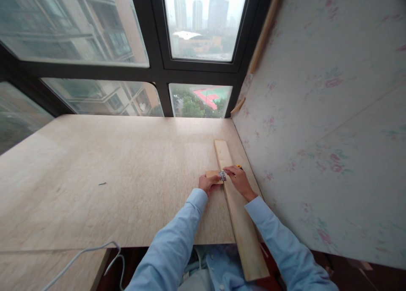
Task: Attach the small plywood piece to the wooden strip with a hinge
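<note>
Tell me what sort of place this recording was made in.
Probably a room high up in an apartment block, used as a makeshift woodworking spot. A large plywood worktop sits beneath windows overlooking towers, a floral papered wall stands beside it, and a long wooden plank lies along the edge.

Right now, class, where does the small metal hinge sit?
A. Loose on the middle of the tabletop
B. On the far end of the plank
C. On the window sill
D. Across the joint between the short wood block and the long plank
D: the metal hinge lies where the short wood block meets the long plank, between the left hand and the right hand.
</note>
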`<state>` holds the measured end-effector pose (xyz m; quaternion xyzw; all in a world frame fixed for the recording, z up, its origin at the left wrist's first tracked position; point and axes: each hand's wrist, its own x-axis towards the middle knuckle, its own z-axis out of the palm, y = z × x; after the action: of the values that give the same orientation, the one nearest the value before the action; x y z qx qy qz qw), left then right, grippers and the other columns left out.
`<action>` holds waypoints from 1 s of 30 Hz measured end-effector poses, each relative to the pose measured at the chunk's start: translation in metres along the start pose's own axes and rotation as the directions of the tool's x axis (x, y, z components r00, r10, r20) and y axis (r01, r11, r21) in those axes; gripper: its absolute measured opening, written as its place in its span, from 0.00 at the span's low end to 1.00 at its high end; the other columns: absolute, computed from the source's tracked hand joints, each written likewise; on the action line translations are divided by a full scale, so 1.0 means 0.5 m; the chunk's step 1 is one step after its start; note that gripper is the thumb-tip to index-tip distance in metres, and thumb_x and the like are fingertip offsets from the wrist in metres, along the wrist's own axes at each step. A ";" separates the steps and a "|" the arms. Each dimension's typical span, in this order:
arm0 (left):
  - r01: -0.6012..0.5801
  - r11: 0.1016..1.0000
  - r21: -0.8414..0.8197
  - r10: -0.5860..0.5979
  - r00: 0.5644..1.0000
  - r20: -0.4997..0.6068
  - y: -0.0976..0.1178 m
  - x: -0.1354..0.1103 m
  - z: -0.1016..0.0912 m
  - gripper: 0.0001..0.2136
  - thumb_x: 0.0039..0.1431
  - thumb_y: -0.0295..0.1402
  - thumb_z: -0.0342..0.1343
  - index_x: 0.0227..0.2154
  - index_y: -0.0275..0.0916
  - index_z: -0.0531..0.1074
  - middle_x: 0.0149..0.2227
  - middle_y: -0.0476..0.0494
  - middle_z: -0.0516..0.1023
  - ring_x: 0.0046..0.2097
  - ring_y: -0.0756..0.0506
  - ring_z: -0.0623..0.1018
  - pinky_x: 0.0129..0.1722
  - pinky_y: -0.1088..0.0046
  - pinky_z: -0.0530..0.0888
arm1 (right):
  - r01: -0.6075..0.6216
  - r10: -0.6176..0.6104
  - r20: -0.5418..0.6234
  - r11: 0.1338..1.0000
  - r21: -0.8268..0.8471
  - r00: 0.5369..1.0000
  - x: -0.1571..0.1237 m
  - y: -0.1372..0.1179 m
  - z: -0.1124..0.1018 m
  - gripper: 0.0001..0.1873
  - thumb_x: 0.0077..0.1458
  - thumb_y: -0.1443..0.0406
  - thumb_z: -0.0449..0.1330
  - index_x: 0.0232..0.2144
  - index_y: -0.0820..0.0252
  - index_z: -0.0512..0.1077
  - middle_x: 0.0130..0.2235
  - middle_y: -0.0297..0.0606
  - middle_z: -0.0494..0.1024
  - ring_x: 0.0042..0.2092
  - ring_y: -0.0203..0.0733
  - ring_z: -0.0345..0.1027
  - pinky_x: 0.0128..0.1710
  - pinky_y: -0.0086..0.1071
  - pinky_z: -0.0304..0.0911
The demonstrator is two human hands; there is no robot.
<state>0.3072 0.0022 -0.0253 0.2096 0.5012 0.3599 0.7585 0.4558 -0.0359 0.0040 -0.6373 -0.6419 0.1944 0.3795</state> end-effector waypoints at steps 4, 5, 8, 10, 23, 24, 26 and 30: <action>-0.005 1.000 0.027 0.006 1.000 -0.025 0.001 -0.003 0.001 0.16 0.35 0.22 0.69 0.31 0.31 0.74 0.29 0.41 0.80 0.27 0.45 0.79 0.23 0.72 0.77 | 0.047 -0.042 0.081 0.997 -0.064 0.996 0.017 -0.006 0.012 0.15 0.58 0.72 0.52 0.37 0.60 0.78 0.37 0.43 0.79 0.40 0.42 0.72 0.44 0.37 0.65; -0.005 0.999 0.031 0.006 1.000 -0.030 0.000 -0.003 0.001 0.15 0.35 0.22 0.69 0.31 0.31 0.74 0.28 0.42 0.80 0.27 0.45 0.79 0.23 0.72 0.77 | 0.059 -0.051 0.101 0.995 -0.082 0.994 0.020 -0.007 0.013 0.15 0.58 0.72 0.52 0.37 0.60 0.78 0.37 0.43 0.79 0.40 0.42 0.72 0.44 0.36 0.65; -0.006 0.999 0.041 0.007 1.000 -0.030 -0.001 -0.002 0.001 0.14 0.37 0.22 0.68 0.30 0.32 0.74 0.28 0.43 0.80 0.27 0.45 0.79 0.23 0.72 0.76 | 0.101 -0.079 0.157 0.986 -0.136 0.984 0.028 -0.008 0.012 0.15 0.57 0.74 0.52 0.38 0.61 0.79 0.38 0.43 0.78 0.41 0.43 0.71 0.44 0.36 0.65; -0.005 0.999 0.048 0.007 1.000 -0.030 -0.001 0.000 0.001 0.13 0.38 0.22 0.67 0.30 0.32 0.74 0.27 0.44 0.79 0.27 0.45 0.79 0.23 0.72 0.76 | 0.128 -0.095 0.192 0.977 -0.170 0.977 0.033 -0.006 0.010 0.16 0.56 0.75 0.53 0.38 0.60 0.79 0.38 0.43 0.78 0.41 0.42 0.71 0.44 0.35 0.64; 0.013 0.996 0.093 -0.014 1.000 0.011 -0.001 0.012 -0.004 0.13 0.38 0.23 0.67 0.30 0.34 0.74 0.27 0.45 0.79 0.29 0.44 0.79 0.25 0.70 0.76 | 0.189 -0.095 0.289 0.929 -0.318 0.953 0.047 0.007 0.018 0.12 0.59 0.72 0.54 0.42 0.62 0.76 0.41 0.44 0.79 0.45 0.43 0.70 0.47 0.35 0.63; 0.013 0.995 0.094 -0.014 1.000 0.012 -0.002 0.014 -0.005 0.13 0.37 0.24 0.67 0.30 0.34 0.74 0.27 0.45 0.79 0.29 0.44 0.79 0.26 0.70 0.76 | 0.192 -0.096 0.294 0.928 -0.320 0.951 0.047 0.007 0.018 0.11 0.59 0.71 0.54 0.41 0.62 0.76 0.40 0.44 0.79 0.45 0.43 0.70 0.47 0.35 0.63; 0.012 0.995 0.097 -0.013 1.000 0.014 -0.005 0.017 -0.007 0.15 0.36 0.25 0.68 0.30 0.34 0.74 0.28 0.44 0.79 0.29 0.44 0.79 0.27 0.69 0.77 | 0.203 -0.101 0.307 0.925 -0.321 0.946 0.045 0.005 0.016 0.11 0.60 0.71 0.54 0.40 0.61 0.76 0.39 0.43 0.78 0.44 0.43 0.70 0.47 0.34 0.63; 0.012 0.995 0.099 -0.014 1.000 0.022 -0.009 0.023 -0.010 0.16 0.36 0.24 0.68 0.31 0.32 0.74 0.28 0.44 0.79 0.29 0.44 0.79 0.28 0.69 0.77 | 0.219 -0.109 0.325 0.920 -0.324 0.940 0.041 0.001 0.012 0.12 0.59 0.72 0.53 0.38 0.60 0.76 0.40 0.42 0.78 0.45 0.42 0.70 0.46 0.33 0.63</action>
<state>0.3067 0.0076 -0.0375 0.2474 0.5113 0.3273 0.7551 0.4536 -0.0146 0.0049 -0.6016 -0.7682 0.1368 0.1713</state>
